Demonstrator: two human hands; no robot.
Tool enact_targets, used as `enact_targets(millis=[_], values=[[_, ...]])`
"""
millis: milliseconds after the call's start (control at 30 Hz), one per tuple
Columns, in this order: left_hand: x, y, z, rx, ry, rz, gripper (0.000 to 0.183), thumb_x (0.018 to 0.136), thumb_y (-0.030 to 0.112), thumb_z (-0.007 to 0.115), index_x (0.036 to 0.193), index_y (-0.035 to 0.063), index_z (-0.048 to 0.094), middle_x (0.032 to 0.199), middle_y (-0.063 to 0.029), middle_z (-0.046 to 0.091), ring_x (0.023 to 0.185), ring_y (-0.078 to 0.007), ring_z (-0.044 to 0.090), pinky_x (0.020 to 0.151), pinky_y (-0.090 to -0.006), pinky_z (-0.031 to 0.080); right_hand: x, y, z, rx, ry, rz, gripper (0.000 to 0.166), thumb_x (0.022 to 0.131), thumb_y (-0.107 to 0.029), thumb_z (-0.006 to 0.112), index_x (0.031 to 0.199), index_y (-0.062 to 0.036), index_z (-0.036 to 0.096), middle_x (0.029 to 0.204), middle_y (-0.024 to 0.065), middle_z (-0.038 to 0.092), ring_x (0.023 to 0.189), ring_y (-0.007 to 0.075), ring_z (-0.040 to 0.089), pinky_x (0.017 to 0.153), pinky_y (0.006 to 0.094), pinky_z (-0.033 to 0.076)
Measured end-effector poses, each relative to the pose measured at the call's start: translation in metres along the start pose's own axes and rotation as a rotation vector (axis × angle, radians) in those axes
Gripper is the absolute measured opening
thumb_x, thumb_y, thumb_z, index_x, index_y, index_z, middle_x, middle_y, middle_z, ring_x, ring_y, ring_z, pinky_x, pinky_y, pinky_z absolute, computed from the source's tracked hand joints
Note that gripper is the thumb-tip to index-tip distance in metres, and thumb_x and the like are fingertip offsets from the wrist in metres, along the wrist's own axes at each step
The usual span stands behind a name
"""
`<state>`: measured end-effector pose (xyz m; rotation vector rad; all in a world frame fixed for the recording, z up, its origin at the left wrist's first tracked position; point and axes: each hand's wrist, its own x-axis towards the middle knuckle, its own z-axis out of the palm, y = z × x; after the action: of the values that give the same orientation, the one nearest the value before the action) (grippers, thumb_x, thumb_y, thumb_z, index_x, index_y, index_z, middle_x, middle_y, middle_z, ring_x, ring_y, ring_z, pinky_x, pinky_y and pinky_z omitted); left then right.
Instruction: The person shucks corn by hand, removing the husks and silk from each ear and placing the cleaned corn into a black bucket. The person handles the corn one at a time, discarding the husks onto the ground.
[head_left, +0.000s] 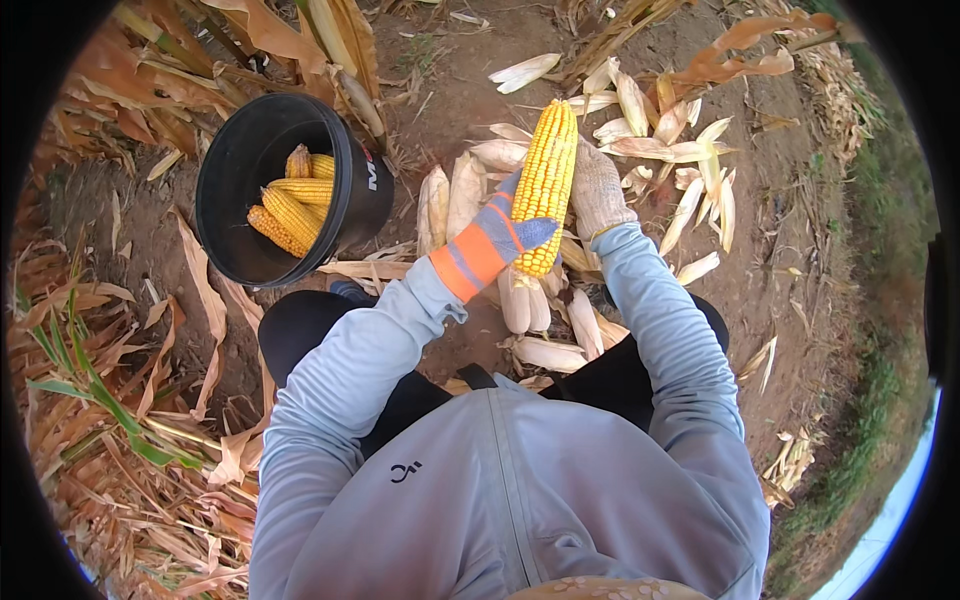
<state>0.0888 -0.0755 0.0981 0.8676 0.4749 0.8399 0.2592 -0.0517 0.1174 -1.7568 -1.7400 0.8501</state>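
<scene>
My left hand (495, 236), in a grey glove with orange bands, is closed around the lower part of a husked yellow corn cob (546, 180), its thumb lying across the kernels. Behind the cob's right side is my right hand (598, 184), in a beige knitted glove; its fingers are largely hidden, so its hold is unclear. Below and around both hands, pale unhusked ears and husks (551, 354) lie on the soil. To the left, a black bucket (343, 202) leans with its mouth towards me and holds several bare yellow cobs (294, 214).
Dry corn stalks (352, 97) stand behind the bucket. Loose husks (682, 214) are scattered on the soil to the right of my hands. Dry leaves (135, 465) cover the ground at the left, and green growth (862, 427) runs along the right edge.
</scene>
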Motion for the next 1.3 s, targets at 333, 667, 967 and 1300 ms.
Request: enact_targets(millis=[333, 667, 967, 1300], values=[[0.000, 0.008, -0.011, -0.205, -0.067, -0.117, 0.052, 0.082, 0.014, 0.067, 0.128, 0.0063, 0.044, 0.111, -0.0089, 0.058, 0.092, -0.0201, 0.062, 0.073, -0.0335, 0.055, 0.016, 0.004, -0.005, 1.282, -0.170, 0.417, 0.062, 0.088, -0.052, 0.051, 0.122, 0.0004, 0.050, 0.113, 0.0081, 0.058, 0.102, 0.0183, 0.054, 0.084, 0.0336, 0.045], [0.010, -0.033, -0.017, -0.254, 0.105, -0.219, 0.038, 0.094, 0.038, 0.047, 0.114, 0.0055, 0.049, 0.097, -0.0067, 0.059, 0.079, -0.0177, 0.063, 0.060, -0.0299, 0.054, 0.004, -0.027, 0.003, 0.709, 0.168, 0.202, 0.042, 0.092, -0.037, 0.053, 0.113, -0.0003, 0.054, 0.097, 0.0043, 0.058, 0.086, 0.0103, 0.054, 0.078, 0.0261, 0.045], [0.023, -0.032, -0.012, -0.075, 0.444, 0.066, 0.043, 0.096, 0.043, 0.039, 0.109, 0.0051, 0.053, 0.091, -0.0106, 0.060, 0.071, -0.0218, 0.062, 0.057, -0.0360, 0.053, -0.030, -0.054, 0.032, 0.118, 0.167, 0.097, 0.050, 0.092, -0.037, 0.049, 0.127, -0.0022, 0.044, 0.111, 0.0150, 0.058, 0.104, 0.0249, 0.055, 0.089, 0.0326, 0.043], [0.014, 0.012, 0.008, -0.559, 0.121, -0.411, 0.066, 0.089, 0.066, 0.028, 0.113, 0.0095, 0.053, 0.078, -0.0164, 0.061, 0.058, -0.0289, 0.060, 0.043, -0.0375, 0.046, 0.001, 0.031, 0.005, -0.095, 0.099, 0.332, 0.044, 0.088, -0.035, 0.048, 0.120, -0.0061, 0.052, 0.106, 0.0214, 0.061, 0.104, 0.0393, 0.055, 0.091, 0.0412, 0.041]])
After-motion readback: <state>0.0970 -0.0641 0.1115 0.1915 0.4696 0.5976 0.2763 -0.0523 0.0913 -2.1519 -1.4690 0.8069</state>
